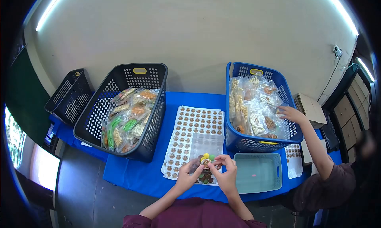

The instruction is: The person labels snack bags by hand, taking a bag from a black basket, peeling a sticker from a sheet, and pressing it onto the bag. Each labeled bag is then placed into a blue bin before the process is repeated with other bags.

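Observation:
A clear plastic bag (207, 142) with yellow, green and brown sweets in its lower part is held between my two hands, above a sheet of round stickers (186, 128). My left hand (188, 175) is closed on the bag's left side, its thumb at a round sticker (205, 162) on the bag's front. My right hand (225, 175) is closed on the right side, with its thumb at the same sticker. Whether the sticker is fully stuck down cannot be made out.
A black basket (158, 121) and a blue basket (258, 144) hold several filled bags. A pale green tray (258, 184) stands right of my hands. A co-worker's hand (291, 114) reaches into the blue basket. Another black basket (75, 109) stands far left; cardboard boxes (311, 109) are at right.

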Demonstrator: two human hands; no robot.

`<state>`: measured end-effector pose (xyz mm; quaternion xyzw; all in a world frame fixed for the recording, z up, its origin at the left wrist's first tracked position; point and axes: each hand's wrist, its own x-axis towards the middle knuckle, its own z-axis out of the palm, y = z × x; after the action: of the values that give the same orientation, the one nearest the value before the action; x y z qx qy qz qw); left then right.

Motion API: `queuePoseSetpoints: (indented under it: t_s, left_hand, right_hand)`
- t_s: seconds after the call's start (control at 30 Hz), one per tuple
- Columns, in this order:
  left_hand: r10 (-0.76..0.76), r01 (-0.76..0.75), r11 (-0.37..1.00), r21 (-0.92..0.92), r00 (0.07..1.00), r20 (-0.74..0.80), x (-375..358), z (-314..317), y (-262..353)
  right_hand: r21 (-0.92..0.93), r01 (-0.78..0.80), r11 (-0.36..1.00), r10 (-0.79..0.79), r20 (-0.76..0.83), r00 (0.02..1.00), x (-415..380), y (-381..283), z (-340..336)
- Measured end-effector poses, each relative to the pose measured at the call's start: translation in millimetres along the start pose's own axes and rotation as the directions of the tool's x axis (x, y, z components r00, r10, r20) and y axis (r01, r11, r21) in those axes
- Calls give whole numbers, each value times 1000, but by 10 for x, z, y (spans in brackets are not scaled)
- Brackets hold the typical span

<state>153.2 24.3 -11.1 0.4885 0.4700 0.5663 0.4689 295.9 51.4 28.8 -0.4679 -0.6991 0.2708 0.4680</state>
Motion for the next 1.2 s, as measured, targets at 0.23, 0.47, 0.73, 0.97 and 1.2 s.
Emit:
queuePoseSetpoints:
  t_s: [0.23,0.47,0.73,0.97,1.2]
  left_hand:
    - [-42,42,989,-142,999,8,21,-27,50]
    - [-45,55,989,-135,996,73,38,18,68]
    - [-156,211,948,-236,960,234,85,-147,40]
    - [-103,115,991,-65,979,176,88,-135,58]
    - [-48,23,991,129,980,193,50,-31,208]
  right_hand:
    - [-12,-88,996,82,-236,968,17,59,45]
    - [505,-289,813,272,110,956,-44,200,129]
    - [692,-496,525,326,375,868,-34,277,36]
    - [686,-387,616,309,241,920,-63,197,169]
    - [720,-390,574,376,191,907,-75,182,162]
